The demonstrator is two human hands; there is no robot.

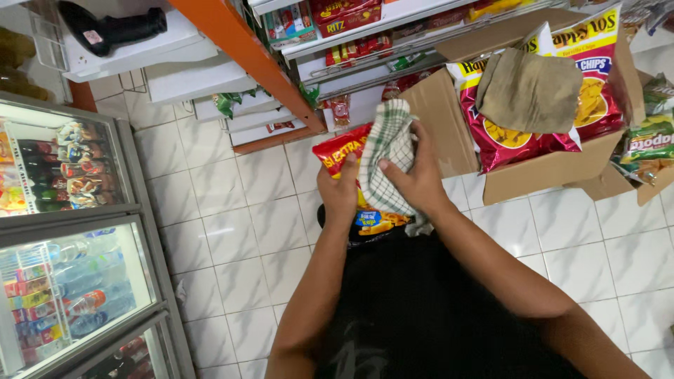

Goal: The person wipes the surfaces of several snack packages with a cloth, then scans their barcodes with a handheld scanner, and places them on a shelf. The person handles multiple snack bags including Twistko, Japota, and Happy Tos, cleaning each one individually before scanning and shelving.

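Note:
My left hand [339, 191] grips a red and yellow snack bag [343, 151] by its left edge, held upright in front of my chest. My right hand [417, 179] presses a green-and-white checked cloth [386, 154] against the front of that bag, fingers closed on the cloth. The cloth covers most of the bag's right half. Both hands are over the white tiled floor [232, 217], just left of a cardboard box [547, 168].
The open cardboard box holds large red chip bags [597, 77] with a brown rag [530, 91] lying on them. Shelves [393, 49] with packaged snacks run along the top. A glass-door drinks cooler [70, 231] stands at the left. More snack bags [649, 144] lie at the right edge.

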